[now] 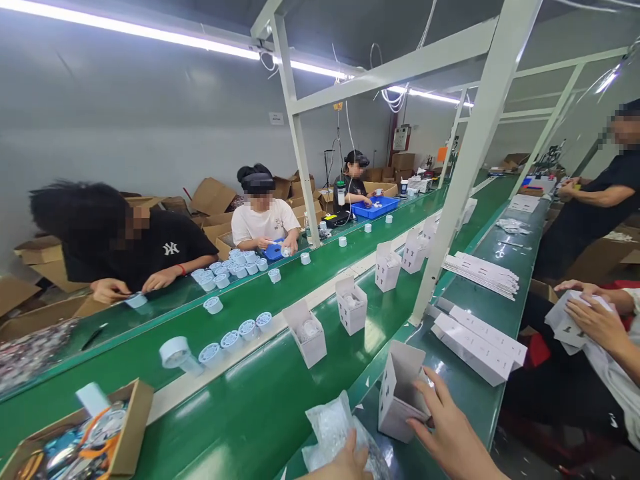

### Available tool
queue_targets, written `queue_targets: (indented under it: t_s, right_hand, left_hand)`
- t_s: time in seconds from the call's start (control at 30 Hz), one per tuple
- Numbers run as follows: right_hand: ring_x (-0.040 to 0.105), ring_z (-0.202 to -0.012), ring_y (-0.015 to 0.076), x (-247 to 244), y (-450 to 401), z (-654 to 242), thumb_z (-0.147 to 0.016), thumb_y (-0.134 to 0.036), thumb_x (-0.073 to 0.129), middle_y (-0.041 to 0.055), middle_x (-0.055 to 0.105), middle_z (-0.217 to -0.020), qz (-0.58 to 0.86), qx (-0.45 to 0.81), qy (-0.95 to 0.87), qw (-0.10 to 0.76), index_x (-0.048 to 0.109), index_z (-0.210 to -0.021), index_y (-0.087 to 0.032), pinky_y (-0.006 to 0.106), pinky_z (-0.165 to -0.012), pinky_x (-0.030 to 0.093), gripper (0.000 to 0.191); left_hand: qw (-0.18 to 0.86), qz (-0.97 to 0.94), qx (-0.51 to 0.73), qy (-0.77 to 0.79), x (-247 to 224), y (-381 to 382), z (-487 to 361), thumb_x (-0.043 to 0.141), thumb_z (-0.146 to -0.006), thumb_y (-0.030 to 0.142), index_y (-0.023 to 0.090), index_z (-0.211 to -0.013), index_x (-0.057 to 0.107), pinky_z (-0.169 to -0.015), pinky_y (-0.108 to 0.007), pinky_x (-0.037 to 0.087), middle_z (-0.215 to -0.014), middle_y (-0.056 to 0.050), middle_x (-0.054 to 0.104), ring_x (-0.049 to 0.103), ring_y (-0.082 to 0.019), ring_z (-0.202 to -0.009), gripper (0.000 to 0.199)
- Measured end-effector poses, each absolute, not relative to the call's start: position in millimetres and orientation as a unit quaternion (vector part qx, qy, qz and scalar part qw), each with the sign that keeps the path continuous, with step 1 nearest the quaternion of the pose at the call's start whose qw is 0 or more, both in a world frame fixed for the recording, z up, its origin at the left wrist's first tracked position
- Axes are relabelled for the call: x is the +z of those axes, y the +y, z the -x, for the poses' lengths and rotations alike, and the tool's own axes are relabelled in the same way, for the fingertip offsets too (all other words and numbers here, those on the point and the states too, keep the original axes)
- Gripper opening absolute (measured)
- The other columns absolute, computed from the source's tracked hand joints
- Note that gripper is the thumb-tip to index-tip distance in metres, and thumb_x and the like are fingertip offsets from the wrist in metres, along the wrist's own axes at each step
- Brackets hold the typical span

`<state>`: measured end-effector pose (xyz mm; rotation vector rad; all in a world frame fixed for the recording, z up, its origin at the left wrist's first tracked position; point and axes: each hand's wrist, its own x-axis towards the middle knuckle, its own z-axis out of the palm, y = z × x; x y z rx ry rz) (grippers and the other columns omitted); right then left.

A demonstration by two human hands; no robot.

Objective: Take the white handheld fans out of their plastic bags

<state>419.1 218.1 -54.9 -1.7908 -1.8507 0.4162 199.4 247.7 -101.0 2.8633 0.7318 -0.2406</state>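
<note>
My right hand (pixel 453 427) grips the near right side of an open white box (pixel 395 413), thumb low and fingers at its rim. The box stands upright on the near green ledge, its tall flap raised at the back. At the bottom edge my left hand (pixel 345 460) is closed on a clear plastic bag (pixel 330 420). What lies inside the bag cannot be made out, and part of this hand is cut off by the frame. Beyond them, another open white box (pixel 306 337) on the green belt holds a bagged white part.
More open boxes (pixel 351 307) line the green conveyor belt (pixel 235 413). White round parts (pixel 231 341) sit along its middle strip. Flat white cartons (pixel 475 343) lie right of a metal post (pixel 450 180). A cardboard tray (pixel 135 427) fills the lower left. Several co-workers sit or stand nearby.
</note>
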Motion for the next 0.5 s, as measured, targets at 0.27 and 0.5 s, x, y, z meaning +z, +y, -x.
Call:
queue_targets:
  t_s: [0.27,0.5]
  right_hand:
    - [0.061,-0.07,0.0104,-41,228,-420,-0.082,-0.012,0.046,0.0169,0.02,-0.155,0.605,0.308,-0.695,0.237,0.041,-0.132,-0.029,0.037,-0.076,0.055,0.053]
    - [0.046,-0.126,0.0278,-18,235,-409,-0.065,-0.015,0.066,0.0091,0.046,-0.129,0.57,0.3,-0.715,0.273,0.054,-0.107,-0.024,0.043,-0.106,0.041,0.045]
  left_hand:
    - [0.036,-0.985,-0.107,0.129,-46,256,-156,0.066,-0.084,0.025,0.03,-0.092,0.07,-0.068,-0.031,0.041,-0.074,0.0,0.071,0.06,-0.018,-0.073,0.011]
    - [0.448,-0.716,0.298,0.445,79,263,-165,0.06,-0.079,0.05,0.022,-0.104,0.051,-0.071,-0.028,0.048,-0.088,0.0,0.063,0.06,-0.018,-0.08,0.039]
